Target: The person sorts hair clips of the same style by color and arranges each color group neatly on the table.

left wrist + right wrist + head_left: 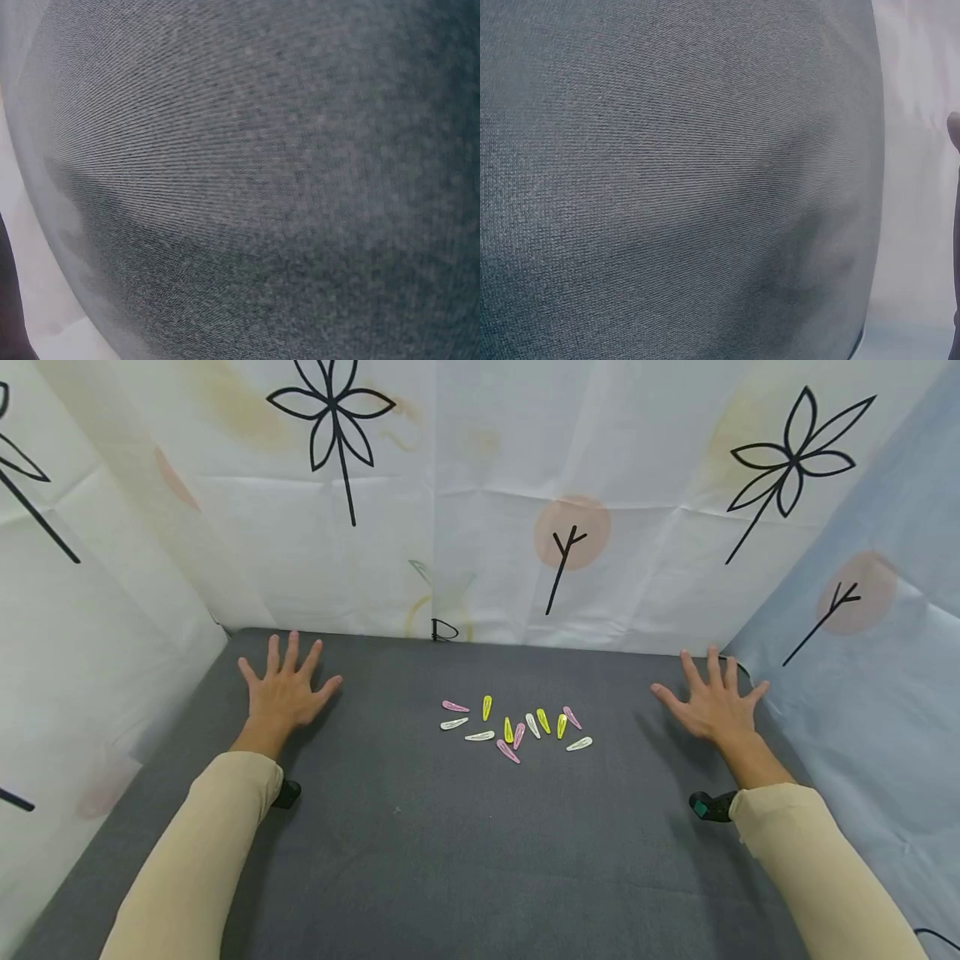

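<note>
In the head view, several snap hair clips lie scattered in a loose band across the middle of the grey cloth. Some are yellow (487, 707), some pink (507, 751) and some white (480, 737). Well to their left is my left hand (281, 693), fingers spread wide and nothing held. My right hand (715, 703) is spread the same way on the far right, over its own shadow and apart from the clips. Both wrist views are filled mainly by grey cloth, with only a dark sliver of each hand at the outer edge.
The grey cloth-covered table (420, 868) reaches back to a white curtain (487, 460) printed with black flowers. Side curtains (900, 710) enclose it left and right. A small black wrist device (712, 807) sits at the right cuff, another (287, 794) at the left.
</note>
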The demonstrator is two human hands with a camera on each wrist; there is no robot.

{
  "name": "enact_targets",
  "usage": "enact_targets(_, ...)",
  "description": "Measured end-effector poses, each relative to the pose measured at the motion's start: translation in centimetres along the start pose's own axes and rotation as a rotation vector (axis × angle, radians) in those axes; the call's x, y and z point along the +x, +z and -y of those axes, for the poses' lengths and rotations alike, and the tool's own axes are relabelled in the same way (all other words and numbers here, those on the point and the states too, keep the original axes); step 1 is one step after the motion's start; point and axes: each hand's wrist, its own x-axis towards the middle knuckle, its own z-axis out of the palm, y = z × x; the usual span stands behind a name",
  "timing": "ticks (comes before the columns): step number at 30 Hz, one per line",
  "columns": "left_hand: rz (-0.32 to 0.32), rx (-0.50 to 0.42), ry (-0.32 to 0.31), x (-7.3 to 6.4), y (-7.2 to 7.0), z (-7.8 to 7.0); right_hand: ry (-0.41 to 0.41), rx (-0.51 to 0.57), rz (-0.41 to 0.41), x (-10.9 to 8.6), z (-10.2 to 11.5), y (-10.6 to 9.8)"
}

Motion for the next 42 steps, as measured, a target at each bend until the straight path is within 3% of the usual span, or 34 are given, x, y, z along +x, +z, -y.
enact_targets(14,0.007,0.000,0.003,0.0,0.0,0.0,-0.016,-0.009,-0.017,-0.1,0.4,0.0)
enact_targets(22,0.019,0.011,0.053,-0.1,-0.1,-0.6,-0.028,-0.018,-0.010,-0.4,0.5,0.2)
enact_targets(30,-0.005,0.037,0.166,-0.5,0.2,-2.2,-0.067,-0.054,0.000,-1.1,1.2,0.5)
enact_targets(36,-0.039,0.063,0.290,-0.9,0.6,-3.9,-0.136,-0.101,-0.004,-1.8,2.4,0.7)
enact_targets(42,-0.052,0.076,0.405,-1.1,1.4,-5.7,-0.210,-0.121,0.046,-2.6,3.9,0.9)
